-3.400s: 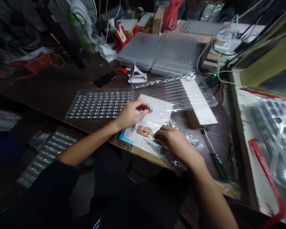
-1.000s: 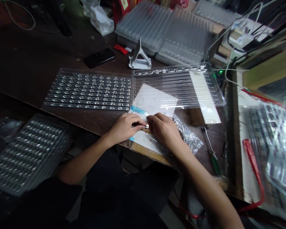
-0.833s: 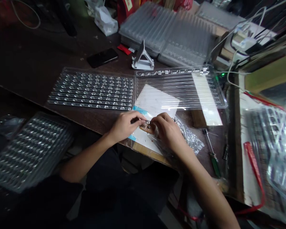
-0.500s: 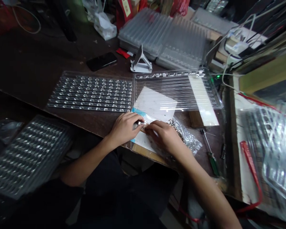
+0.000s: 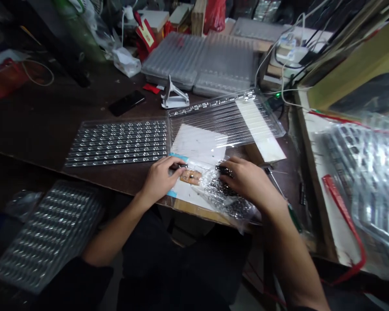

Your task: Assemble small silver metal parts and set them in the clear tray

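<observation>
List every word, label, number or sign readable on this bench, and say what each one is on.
None can be read.
Red tag at the back of the table: dark marks on its pale label, too blurred to read.
White sheet by the left hand: faint marks only.
Phone: dark screen, no text.

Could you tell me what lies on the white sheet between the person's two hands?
In the head view, a small brown block lies on the white sheet between the left hand and the right hand, beside the clear bag of small parts.
</observation>
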Action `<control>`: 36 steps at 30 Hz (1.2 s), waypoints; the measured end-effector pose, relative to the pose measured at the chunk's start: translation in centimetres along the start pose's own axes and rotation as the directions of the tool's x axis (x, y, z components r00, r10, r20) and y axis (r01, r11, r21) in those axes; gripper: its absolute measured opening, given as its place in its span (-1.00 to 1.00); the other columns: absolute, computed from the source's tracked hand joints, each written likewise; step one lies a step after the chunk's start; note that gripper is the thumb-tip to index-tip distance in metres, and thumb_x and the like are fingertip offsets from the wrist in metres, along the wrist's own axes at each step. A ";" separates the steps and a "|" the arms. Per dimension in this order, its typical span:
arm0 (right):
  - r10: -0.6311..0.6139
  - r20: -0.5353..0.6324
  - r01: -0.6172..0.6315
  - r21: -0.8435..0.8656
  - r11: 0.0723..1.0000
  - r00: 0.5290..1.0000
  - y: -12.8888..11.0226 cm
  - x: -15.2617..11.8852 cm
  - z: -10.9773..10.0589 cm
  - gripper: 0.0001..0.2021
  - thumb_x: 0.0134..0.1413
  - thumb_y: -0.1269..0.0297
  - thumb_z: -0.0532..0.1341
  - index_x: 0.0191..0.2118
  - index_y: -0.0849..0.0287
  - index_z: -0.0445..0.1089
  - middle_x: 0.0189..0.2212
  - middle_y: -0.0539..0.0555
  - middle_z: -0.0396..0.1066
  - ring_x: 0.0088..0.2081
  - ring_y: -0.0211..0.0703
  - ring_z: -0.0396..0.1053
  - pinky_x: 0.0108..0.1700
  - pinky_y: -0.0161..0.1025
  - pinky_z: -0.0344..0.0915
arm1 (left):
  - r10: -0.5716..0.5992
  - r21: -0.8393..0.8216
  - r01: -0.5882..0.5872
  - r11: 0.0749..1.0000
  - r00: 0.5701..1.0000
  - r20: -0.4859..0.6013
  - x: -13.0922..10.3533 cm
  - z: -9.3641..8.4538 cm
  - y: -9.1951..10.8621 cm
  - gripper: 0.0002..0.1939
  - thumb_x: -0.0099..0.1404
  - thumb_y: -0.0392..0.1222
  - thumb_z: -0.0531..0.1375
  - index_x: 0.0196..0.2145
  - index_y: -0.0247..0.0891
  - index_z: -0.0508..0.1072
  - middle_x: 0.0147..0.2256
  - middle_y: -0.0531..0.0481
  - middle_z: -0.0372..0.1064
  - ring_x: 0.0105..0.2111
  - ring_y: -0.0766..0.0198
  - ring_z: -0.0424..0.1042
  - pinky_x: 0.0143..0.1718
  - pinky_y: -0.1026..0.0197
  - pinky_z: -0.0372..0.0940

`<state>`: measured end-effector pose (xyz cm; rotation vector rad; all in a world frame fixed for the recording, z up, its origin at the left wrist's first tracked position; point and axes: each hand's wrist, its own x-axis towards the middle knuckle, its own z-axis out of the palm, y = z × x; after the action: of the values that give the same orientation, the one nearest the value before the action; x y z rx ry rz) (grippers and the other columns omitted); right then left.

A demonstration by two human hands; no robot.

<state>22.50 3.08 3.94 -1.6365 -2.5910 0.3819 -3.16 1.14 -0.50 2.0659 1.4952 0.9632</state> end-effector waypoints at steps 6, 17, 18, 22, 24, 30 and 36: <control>-0.002 0.098 -0.010 0.119 0.993 0.995 0.6 0.0 0.5 -0.89 0.14 0.46 0.29 -0.30 0.12 0.54 -0.30 0.11 0.57 -0.31 -0.07 0.49 -0.35 -0.23 0.25 | 0.100 -0.047 -0.099 0.994 0.995 0.027 0.2 1.0 2.0 -0.95 0.30 -0.20 0.30 -0.29 -0.21 0.54 -0.28 -0.03 0.56 -0.27 0.18 0.48 -0.16 0.11 0.32; -0.095 -0.095 0.124 0.375 0.919 0.991 0.4 -0.2 -0.4 -0.75 0.26 0.39 0.13 -0.18 0.13 0.58 -0.24 0.12 0.60 -0.22 -0.04 0.53 -0.15 -0.13 0.39 | 0.091 -0.052 -0.087 0.995 0.991 0.094 0.0 2.0 1.5 -0.94 0.28 -0.24 0.32 -0.35 -0.22 0.51 -0.30 -0.01 0.57 -0.23 0.16 0.49 -0.11 0.07 0.30; -0.075 -0.114 0.115 0.401 0.909 0.991 0.1 -0.2 -0.4 -0.74 0.25 0.40 0.12 -0.15 0.12 0.58 -0.22 0.11 0.61 -0.20 -0.04 0.54 -0.13 -0.12 0.40 | 0.089 -0.050 -0.084 0.995 0.991 0.098 0.0 2.0 1.4 -0.94 0.28 -0.24 0.32 -0.36 -0.22 0.51 -0.30 0.00 0.57 -0.23 0.16 0.48 -0.11 0.06 0.29; -0.021 -0.130 0.077 0.449 0.890 0.991 -0.5 0.2 0.3 -0.77 0.26 0.35 0.13 -0.15 0.12 0.55 -0.25 0.08 0.61 -0.25 -0.09 0.54 -0.17 -0.17 0.40 | 0.071 -0.052 -0.065 0.997 0.992 0.109 0.0 2.1 1.3 -0.94 0.27 -0.25 0.32 -0.35 -0.21 0.50 -0.30 0.00 0.56 -0.22 0.15 0.48 -0.11 0.06 0.29; -0.024 -0.154 0.088 0.425 0.901 0.988 -0.6 0.5 0.8 -0.82 0.24 0.30 0.17 -0.21 0.14 0.53 -0.31 0.08 0.59 -0.30 -0.12 0.52 -0.23 -0.20 0.37 | 0.060 -0.052 -0.054 0.997 0.992 0.113 0.0 2.1 1.2 -0.95 0.28 -0.24 0.32 -0.34 -0.21 0.51 -0.29 0.01 0.56 -0.21 0.14 0.48 -0.10 0.06 0.29; -0.039 -0.192 0.100 0.321 0.942 0.981 -1.7 1.8 2.7 -0.80 0.20 0.43 0.14 -0.25 0.20 0.54 -0.31 0.14 0.55 -0.33 -0.09 0.50 -0.26 -0.20 0.36 | 0.023 -0.185 -0.030 0.982 0.999 -0.039 -0.6 1.8 1.5 -0.97 0.34 -0.25 0.25 -0.29 -0.21 0.51 -0.26 -0.02 0.57 -0.19 0.17 0.52 -0.09 0.09 0.36; -0.293 -0.119 0.317 0.402 0.859 0.948 -4.4 2.1 4.0 -0.79 0.25 0.47 0.12 -0.19 0.14 0.51 -0.25 0.09 0.53 -0.28 -0.16 0.50 -0.22 -0.28 0.38 | -0.046 -0.230 0.007 0.973 0.985 -0.166 0.3 -2.0 -0.3 -0.91 0.34 -0.24 0.22 -0.20 -0.22 0.50 -0.20 -0.07 0.56 -0.15 0.20 0.53 -0.08 0.14 0.41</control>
<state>16.97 2.43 0.97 -1.0606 -2.4436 0.7887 -4.80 1.41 0.73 1.8351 1.4140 1.2655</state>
